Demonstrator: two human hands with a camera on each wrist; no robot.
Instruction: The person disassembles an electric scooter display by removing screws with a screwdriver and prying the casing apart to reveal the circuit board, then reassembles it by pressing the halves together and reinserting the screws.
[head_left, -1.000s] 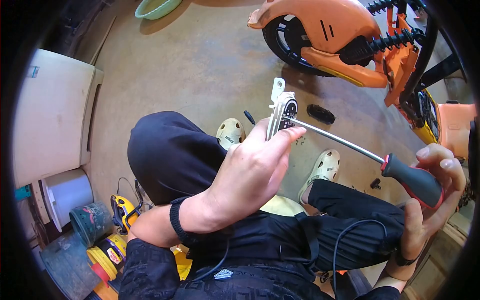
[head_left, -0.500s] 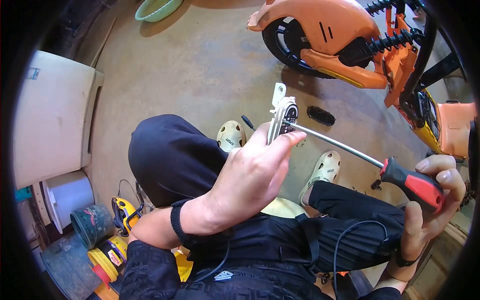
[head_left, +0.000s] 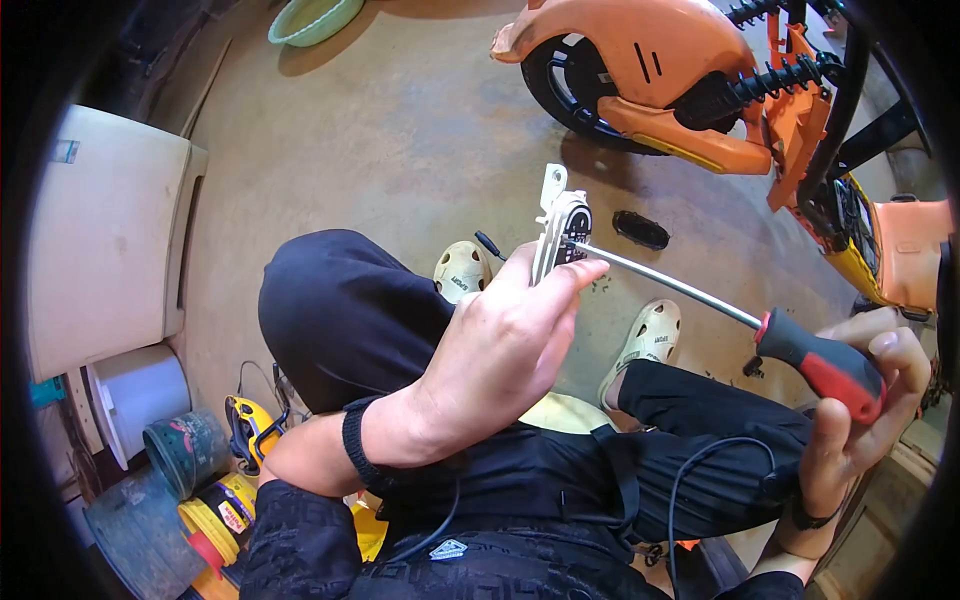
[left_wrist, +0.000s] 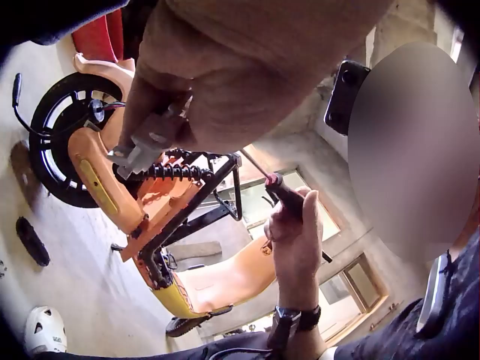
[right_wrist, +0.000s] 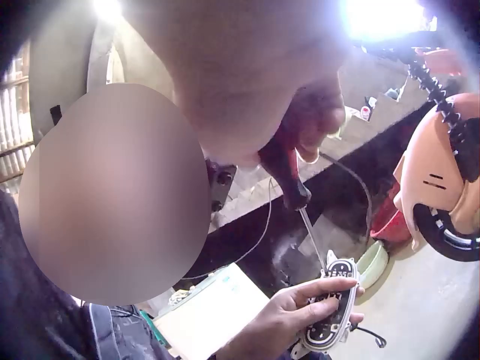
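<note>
My left hand (head_left: pixel 505 335) grips a white-rimmed oval panel (head_left: pixel 568 235) with a black patterned face, tilted on edge in the head view. The fingers of my right hand (head_left: pixel 868 390) are curled round the red and black handle of a screwdriver (head_left: pixel 690 290). Its shaft runs left and its tip meets the panel's face, close to my left thumb. In the right wrist view the panel (right_wrist: pixel 330 319) lies in my left hand (right_wrist: pixel 281 319), the screwdriver tip at its upper edge.
An orange scooter (head_left: pixel 690 60) stands at the upper right. A black oval part (head_left: pixel 640 230) lies on the floor beyond my shoes. At the left are a white cabinet (head_left: pixel 105 235), buckets (head_left: pixel 185 450) and a yellow tool (head_left: pixel 250 430); a green basin (head_left: pixel 315 20) is at the top.
The screwdriver handle has turned in my right hand, so its red side now shows more. My right fingers have shifted round it, while my left hand and the panel have barely moved.
</note>
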